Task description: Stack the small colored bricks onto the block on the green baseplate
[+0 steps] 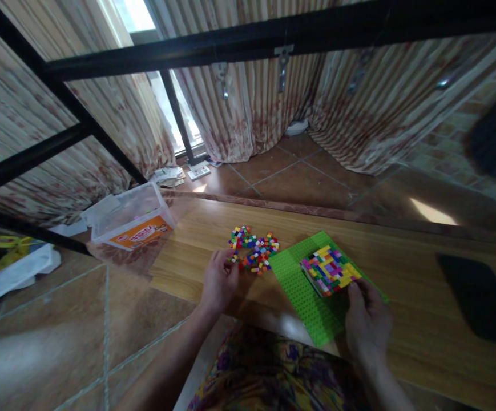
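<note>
A pile of small loose bricks (256,249) in many colours lies on the wooden bench. My left hand (221,279) is at the pile's left edge, its fingers curled together; whether a brick is between the fingertips is hidden. To the right, a green baseplate (293,285) lies at an angle on the wood. Over it is a block built of multicoloured bricks (328,268), its top a patchwork of yellow, purple, red and other colours. My right hand (368,319) grips this block at its near right corner, thumb on the near side.
The wooden bench (410,342) runs across in front of me, with a dark flat pad (479,297) at its right. Left of it stands a clear plastic box (132,220) with an orange label. Black metal bars (248,48) cross ahead, before striped curtains (239,120).
</note>
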{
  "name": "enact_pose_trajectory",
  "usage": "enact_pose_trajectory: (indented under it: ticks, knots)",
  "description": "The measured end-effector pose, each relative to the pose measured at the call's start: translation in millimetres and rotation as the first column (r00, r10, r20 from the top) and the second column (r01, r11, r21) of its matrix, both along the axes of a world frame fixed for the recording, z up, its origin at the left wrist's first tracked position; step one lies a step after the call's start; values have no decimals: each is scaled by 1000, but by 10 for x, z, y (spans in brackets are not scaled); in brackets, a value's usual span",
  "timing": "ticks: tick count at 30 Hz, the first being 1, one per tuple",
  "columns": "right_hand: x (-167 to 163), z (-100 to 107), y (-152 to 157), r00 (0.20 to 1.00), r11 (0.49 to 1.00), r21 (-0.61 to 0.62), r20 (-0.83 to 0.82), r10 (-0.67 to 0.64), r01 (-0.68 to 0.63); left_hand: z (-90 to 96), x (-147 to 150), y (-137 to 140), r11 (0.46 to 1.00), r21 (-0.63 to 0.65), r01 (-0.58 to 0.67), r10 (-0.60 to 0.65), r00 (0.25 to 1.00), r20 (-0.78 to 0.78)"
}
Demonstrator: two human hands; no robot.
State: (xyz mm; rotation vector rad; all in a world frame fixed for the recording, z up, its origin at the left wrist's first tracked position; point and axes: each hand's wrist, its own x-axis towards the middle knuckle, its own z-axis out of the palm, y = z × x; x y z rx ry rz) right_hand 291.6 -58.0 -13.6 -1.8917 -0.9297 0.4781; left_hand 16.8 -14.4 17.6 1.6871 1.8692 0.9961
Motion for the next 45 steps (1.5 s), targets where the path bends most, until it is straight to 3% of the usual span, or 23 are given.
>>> enact_pose_trajectory:
  ticks: [3,10,14,18,25,30,34,45]
  knots:
    - [-56,-7,37,1000,1000,-8,7,-10,10,-30,-229,40,999,-18,-45,42,993,-109]
    - [-146,-29,103,999,999,37,-37,18,-17,-156,-307,169,997,-28,69,-74,955,-287]
    - [-134,-39,87,999,998,46,-11,51,-51,-164,-300,185,998,9,55,-51,964,-262]
    - [-129,-45,69,997,996,43,12,74,-74,-71,-265,153,998,56,-5,13,990,-139]
    - [-231,-59,44,990,993,105,-127,56,-43,107,182,66,979,48,198,-203,965,168]
    - [-285,-84,13,989,994,90,-135,68,-56,250,670,93,914,108,392,-405,897,176]
    - [-270,-90,15,985,991,90,-137,108,-96,317,926,222,902,100,420,-431,889,155]
    - [-292,-104,12,976,978,175,-162,144,-115,167,1172,452,875,196,443,-462,884,68]
